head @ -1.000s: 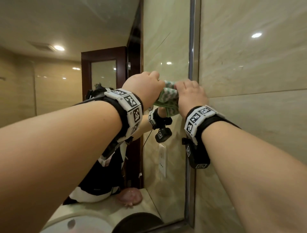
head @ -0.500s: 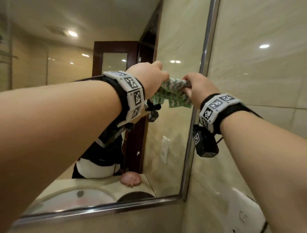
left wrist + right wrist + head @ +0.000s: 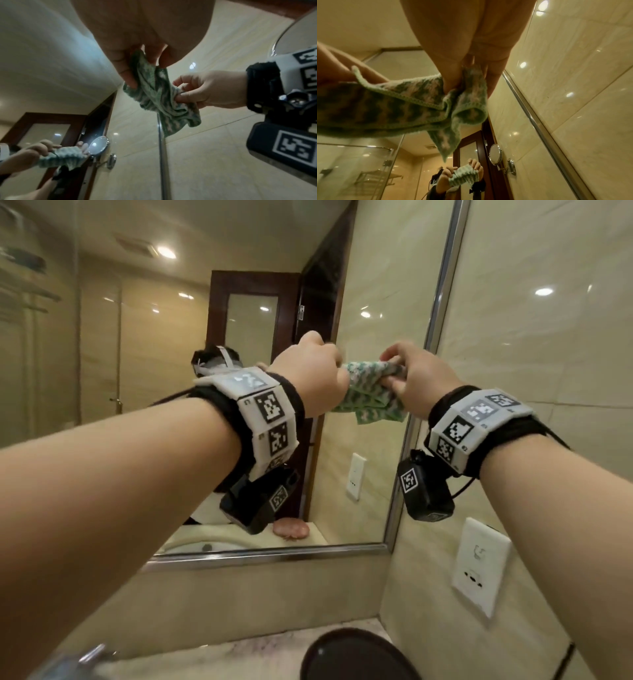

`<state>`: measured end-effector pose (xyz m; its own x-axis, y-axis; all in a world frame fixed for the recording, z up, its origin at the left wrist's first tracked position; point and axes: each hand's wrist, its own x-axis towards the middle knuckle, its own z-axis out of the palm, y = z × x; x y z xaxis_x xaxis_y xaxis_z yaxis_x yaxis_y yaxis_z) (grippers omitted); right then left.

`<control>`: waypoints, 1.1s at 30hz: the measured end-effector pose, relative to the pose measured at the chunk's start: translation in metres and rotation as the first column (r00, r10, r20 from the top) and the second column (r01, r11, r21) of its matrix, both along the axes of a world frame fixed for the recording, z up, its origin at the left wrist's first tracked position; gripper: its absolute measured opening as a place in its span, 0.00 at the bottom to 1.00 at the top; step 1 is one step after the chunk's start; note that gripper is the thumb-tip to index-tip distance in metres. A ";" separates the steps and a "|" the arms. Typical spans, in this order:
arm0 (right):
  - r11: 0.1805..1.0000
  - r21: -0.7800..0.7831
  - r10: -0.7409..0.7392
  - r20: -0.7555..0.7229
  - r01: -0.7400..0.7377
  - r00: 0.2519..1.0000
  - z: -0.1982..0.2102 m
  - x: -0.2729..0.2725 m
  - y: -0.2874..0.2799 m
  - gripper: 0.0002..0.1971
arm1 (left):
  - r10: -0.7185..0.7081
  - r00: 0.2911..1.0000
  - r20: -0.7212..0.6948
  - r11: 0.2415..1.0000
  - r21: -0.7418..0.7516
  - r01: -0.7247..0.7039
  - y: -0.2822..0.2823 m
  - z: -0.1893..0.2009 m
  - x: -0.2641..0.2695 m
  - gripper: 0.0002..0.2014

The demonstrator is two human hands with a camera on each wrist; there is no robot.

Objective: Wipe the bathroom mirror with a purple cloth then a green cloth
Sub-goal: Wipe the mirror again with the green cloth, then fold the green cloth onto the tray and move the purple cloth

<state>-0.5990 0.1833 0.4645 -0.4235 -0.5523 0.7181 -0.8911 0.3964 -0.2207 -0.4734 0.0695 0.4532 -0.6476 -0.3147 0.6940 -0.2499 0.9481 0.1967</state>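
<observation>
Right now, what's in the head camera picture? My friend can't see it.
Two hands, left and right, hold a bunched green cloth between them before a mirror. A socket sits on the tiled wall.

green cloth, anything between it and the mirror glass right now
Nothing visible. The green cloth is bunched between the left hand and right hand, held in front of the mirror near its right frame edge, with only open air between cloth and glass.

Head view forward-down; wrist views upward — shared green cloth.
</observation>
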 end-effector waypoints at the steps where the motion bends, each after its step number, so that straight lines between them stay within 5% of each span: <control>1: 1.000 0.005 0.007 0.026 -0.007 1.000 -0.005 0.008 0.004 0.14 | -0.034 0.999 -0.013 0.999 0.034 0.034 0.003 -0.007 0.008 0.20; 9: 0.996 0.090 0.009 0.107 -0.018 0.994 -0.071 0.051 0.030 0.15 | -0.108 0.994 0.026 0.991 -0.082 0.110 0.024 -0.079 0.039 0.19; 18: 0.997 0.053 -0.073 0.338 0.058 0.938 -0.160 0.052 0.069 0.16 | -0.212 0.963 0.166 0.977 0.003 0.215 0.045 -0.167 0.033 0.16; 29: 0.970 0.101 -0.237 0.602 0.221 0.763 -0.266 -0.004 0.066 0.18 | -0.337 0.890 0.308 0.906 0.361 0.219 0.042 -0.259 -0.031 0.16; 33: 0.974 -0.010 -0.123 0.812 0.225 0.570 -0.311 -0.029 0.062 0.18 | -0.330 0.900 0.284 0.840 0.524 0.143 0.034 -0.299 -0.056 0.12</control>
<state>-0.6285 0.2450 0.1538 -0.9330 -0.3507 0.0804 -0.2445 0.4543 -0.8567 -0.5292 0.1039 0.1546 -0.9135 -0.3493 0.2088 -0.1703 0.7941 0.5834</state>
